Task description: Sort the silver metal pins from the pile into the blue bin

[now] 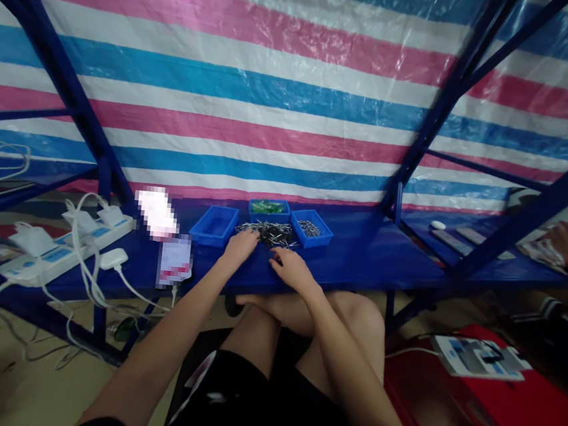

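Observation:
A loose heap of thin dark and silvery metal pins lies on the blue bench between my hands. My left hand is at the heap's left edge, fingers bent together; anything between them is too small to make out. Just below the heap's right part rests my right hand, its thumb and fingers a little apart, with nothing visible in it. Behind the heap stands a blue bin of green pieces. A blue bin on the right holds small silvery pieces. To the left, another blue bin shows a bare bottom.
Two blurred-out devices lie left of the bins. A power strip with plugs and trailing cables is farther left. Blue frame posts cross a striped sheet. Another person's hand shows at far right, above a red box.

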Demonstrator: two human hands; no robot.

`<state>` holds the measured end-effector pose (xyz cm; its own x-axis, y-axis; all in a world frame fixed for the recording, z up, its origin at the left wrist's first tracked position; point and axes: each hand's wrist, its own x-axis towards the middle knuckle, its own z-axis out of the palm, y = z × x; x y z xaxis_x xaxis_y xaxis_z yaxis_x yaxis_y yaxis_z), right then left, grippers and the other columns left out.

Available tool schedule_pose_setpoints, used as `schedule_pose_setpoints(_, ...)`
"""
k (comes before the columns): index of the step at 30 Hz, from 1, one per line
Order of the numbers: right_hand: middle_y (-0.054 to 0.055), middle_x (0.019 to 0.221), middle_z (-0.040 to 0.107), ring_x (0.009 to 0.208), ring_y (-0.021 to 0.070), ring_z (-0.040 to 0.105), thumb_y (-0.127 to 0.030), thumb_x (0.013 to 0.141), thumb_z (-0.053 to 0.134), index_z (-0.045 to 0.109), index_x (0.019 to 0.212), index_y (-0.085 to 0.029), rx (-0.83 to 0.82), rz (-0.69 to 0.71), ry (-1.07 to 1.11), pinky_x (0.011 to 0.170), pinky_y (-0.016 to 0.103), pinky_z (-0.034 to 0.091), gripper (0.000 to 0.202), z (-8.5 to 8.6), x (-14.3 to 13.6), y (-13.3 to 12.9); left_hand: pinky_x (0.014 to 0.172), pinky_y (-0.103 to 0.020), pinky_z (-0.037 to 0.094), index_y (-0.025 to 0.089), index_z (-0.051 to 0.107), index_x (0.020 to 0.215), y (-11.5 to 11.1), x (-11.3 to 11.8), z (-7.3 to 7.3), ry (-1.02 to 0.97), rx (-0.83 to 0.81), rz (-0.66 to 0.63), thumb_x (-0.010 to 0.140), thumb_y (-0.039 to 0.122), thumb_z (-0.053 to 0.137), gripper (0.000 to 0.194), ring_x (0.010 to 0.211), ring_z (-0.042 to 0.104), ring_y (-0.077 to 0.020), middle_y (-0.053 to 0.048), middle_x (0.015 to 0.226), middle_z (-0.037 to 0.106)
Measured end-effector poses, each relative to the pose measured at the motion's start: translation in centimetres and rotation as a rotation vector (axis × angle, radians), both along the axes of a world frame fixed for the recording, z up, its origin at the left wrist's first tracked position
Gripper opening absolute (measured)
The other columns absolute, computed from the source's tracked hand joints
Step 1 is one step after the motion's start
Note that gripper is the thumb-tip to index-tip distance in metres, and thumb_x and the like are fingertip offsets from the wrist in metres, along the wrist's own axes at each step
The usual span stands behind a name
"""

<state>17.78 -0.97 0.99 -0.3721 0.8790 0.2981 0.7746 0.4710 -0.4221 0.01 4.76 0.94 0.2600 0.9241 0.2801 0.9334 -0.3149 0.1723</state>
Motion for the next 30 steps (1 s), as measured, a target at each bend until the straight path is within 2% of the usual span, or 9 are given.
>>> schedule_pose_setpoints(3, 0.007, 0.104, 0.062, 0.093, 0.0167, 0.058, -0.026, 0.085, 0.049, 0.054, 0.113, -0.019, 0.005, -0.009, -0.01, 0.08, 0.025, 0.042, 0.029, 0.1, 0.0, 0.0, 0.076, -0.031, 0.044, 0.018, 0.057, 0.093, -0.8, -0.1, -0.4, -0.181, 0.09, -0.007, 0.087, 0.026, 0.042, 0.018, 0.094, 0.056, -0.0226, -0.011, 0.096, 0.059)
schedule_pose_setpoints(6, 0.008, 0.106, 0.061, 0.093, 0.0162, 0.057, -0.027, 0.086, 0.048, 0.051, 0.117, -0.02, 0.023, -0.029, 0.017, 0.08, 0.025, 0.042, 0.032, -0.1, -0.2, 0.1, 0.072, -0.03, 0.047, 0.018, 0.053, 0.099, -1.8, 0.3, -1.0, -0.637, 0.144, -0.016, 0.087, 0.03, 0.042, 0.02, 0.082, 0.059, -0.0188, -0.008, 0.09, 0.06)
schedule_pose_setpoints(9, 0.007, 0.104, 0.062, 0.093, 0.0161, 0.057, -0.031, 0.087, 0.048, 0.049, 0.118, -0.02, 0.03, -0.037, 0.037, 0.08, 0.025, 0.042, 0.033, -0.3, -0.6, 0.0, 0.061, -0.028, 0.049, 0.017, 0.045, 0.112, -2.9, 0.8, -1.8, -1.099, 0.037, -0.054, 0.085, 0.033, 0.044, 0.032, 0.066, 0.06, -0.015, -0.007, 0.086, 0.061)
schedule_pose_setpoints(12, 0.006, 0.099, 0.063, 0.095, 0.0169, 0.057, -0.034, 0.087, 0.047, 0.051, 0.114, -0.02, 0.024, -0.04, 0.013, 0.078, 0.025, 0.042, 0.031, -0.4, -1.0, -0.2, 0.061, -0.028, 0.05, 0.014, 0.051, 0.107, -3.8, 0.7, -2.2, -1.295, -0.119, -0.144, 0.08, 0.038, 0.052, 0.036, 0.068, 0.061, -0.0154, -0.009, 0.09, 0.064)
schedule_pose_setpoints(15, 0.005, 0.097, 0.064, 0.092, 0.0162, 0.058, -0.034, 0.09, 0.044, 0.055, 0.106, -0.02, 0.026, -0.032, 0.0, 0.074, 0.023, 0.041, 0.024, -0.3, -1.2, -0.3, 0.068, -0.029, 0.05, 0.013, 0.057, 0.096, -4.3, 0.4, -1.9, -1.35, -0.211, -0.192, 0.077, 0.041, 0.057, 0.034, 0.076, 0.063, -0.0172, -0.011, 0.097, 0.065)
schedule_pose_setpoints(18, 0.005, 0.09, 0.065, 0.083, 0.0154, 0.06, -0.034, 0.092, 0.04, 0.057, 0.096, -0.02, 0.035, -0.058, 0.014, 0.069, 0.022, 0.039, 0.022, -0.1, -1.0, -0.2, 0.071, -0.03, 0.05, 0.012, 0.057, 0.096, -4.4, 0.4, -1.6, -1.325, -0.267, -0.208, 0.076, 0.042, 0.058, 0.036, 0.08, 0.064, -0.0188, -0.012, 0.098, 0.066)
schedule_pose_setpoints(21, 0.005, 0.084, 0.065, 0.078, 0.0154, 0.06, -0.034, 0.092, 0.039, 0.057, 0.093, -0.02, 0.06, -0.119, 0.049, 0.066, 0.022, 0.038, 0.022, 0.0, -0.8, 0.0, 0.071, -0.031, 0.051, 0.012, 0.058, 0.096, -4.4, 0.5, -1.5, -1.258, -0.27, -0.212, 0.076, 0.043, 0.058, 0.037, 0.08, 0.064, -0.0196, -0.012, 0.095, 0.067)
schedule_pose_setpoints(25, 0.004, 0.083, 0.064, 0.077, 0.0146, 0.059, -0.029, 0.092, 0.038, 0.057, 0.09, -0.02, 0.09, -0.075, 0.088, 0.067, 0.022, 0.037, 0.022, 0.3, -0.4, 0.0, 0.072, -0.032, 0.051, 0.012, 0.059, 0.094, -4.4, 0.7, -1.6, -1.214, -0.26, -0.191, 0.075, 0.044, 0.058, 0.038, 0.078, 0.065, -0.02, -0.011, 0.089, 0.068)
schedule_pose_setpoints(30, 0.004, 0.083, 0.063, 0.077, 0.0149, 0.057, -0.028, 0.092, 0.036, 0.056, 0.088, -0.02, 0.148, -0.069, 0.091, 0.067, 0.022, 0.036, 0.022, 0.4, -0.3, 0.0, 0.072, -0.033, 0.051, 0.012, 0.062, 0.094, -4.3, 0.7, -1.8, -1.195, -0.261, -0.181, 0.07, 0.037, 0.064, 0.034, 0.078, 0.065, -0.0205, -0.008, 0.081, 0.069)
